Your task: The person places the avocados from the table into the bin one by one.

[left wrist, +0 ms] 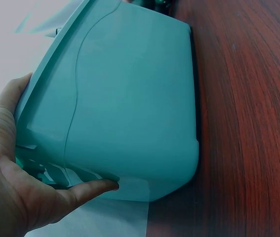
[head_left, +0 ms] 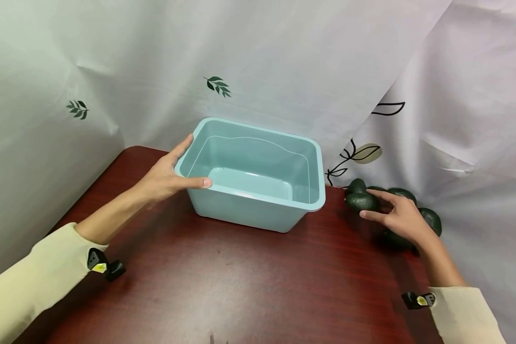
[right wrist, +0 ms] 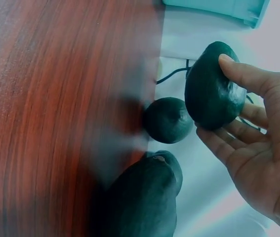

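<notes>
A light blue plastic tub (head_left: 251, 212) stands at the back of the table, its open top facing up and nothing inside it. My left hand (head_left: 163, 179) grips its left front corner, thumb over the near rim and fingers along the left side. In the left wrist view, the fingers lie against the outer wall. My right hand (head_left: 399, 216) holds a dark green avocado (right wrist: 211, 89) between thumb and fingers at the table's right. More avocados lie just behind and under this hand, among them a round one (right wrist: 167, 121) and a larger one (right wrist: 140, 202).
The dark red wooden table (head_left: 241, 282) reaches back to a pale cloth (head_left: 284, 62) with leaf prints, hanging behind and to both sides. Several avocados (head_left: 431, 220) are grouped near the right edge by the cloth. Small black cameras (head_left: 105, 264) sit on both wrists.
</notes>
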Action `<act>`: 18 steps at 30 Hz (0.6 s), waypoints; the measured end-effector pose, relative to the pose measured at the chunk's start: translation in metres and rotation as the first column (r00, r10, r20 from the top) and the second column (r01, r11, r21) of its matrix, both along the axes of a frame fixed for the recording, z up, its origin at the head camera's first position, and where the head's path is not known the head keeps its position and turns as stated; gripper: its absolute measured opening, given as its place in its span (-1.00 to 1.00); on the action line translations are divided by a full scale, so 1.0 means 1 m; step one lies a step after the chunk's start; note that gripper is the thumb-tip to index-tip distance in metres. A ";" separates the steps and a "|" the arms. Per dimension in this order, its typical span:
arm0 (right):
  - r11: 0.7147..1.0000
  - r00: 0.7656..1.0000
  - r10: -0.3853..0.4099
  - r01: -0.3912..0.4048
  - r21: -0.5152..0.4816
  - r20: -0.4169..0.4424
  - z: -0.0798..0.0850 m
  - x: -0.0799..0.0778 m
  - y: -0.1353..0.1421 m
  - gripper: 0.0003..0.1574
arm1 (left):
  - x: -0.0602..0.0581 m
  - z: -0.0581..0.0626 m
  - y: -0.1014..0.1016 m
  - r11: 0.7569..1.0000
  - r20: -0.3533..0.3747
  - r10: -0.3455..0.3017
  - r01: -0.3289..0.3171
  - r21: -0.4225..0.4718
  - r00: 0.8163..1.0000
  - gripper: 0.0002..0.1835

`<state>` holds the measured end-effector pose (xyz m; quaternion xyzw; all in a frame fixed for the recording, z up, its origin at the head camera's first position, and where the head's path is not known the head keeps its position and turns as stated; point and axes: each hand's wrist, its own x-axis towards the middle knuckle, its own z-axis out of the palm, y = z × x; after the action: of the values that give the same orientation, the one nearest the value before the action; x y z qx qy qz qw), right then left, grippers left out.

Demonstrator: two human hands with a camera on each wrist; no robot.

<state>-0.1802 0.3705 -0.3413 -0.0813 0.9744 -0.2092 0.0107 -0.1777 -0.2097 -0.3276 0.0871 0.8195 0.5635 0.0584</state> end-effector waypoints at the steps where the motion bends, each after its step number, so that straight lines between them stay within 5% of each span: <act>1: 1.000 1.000 -0.001 0.001 -0.002 0.004 0.001 0.000 0.000 0.01 | 0.000 0.000 0.000 1.000 -0.001 -0.001 0.001 0.002 1.000 0.30; 18: 1.000 0.999 -0.006 0.007 0.014 -0.033 0.005 -0.004 -0.006 -0.03 | 0.000 0.000 -0.002 1.000 0.001 0.010 -0.010 -0.024 1.000 0.31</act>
<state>-0.1839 0.3643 -0.3361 -0.0814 0.9762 -0.2012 -0.0054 -0.1776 -0.2114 -0.3277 0.0819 0.8266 0.5539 0.0568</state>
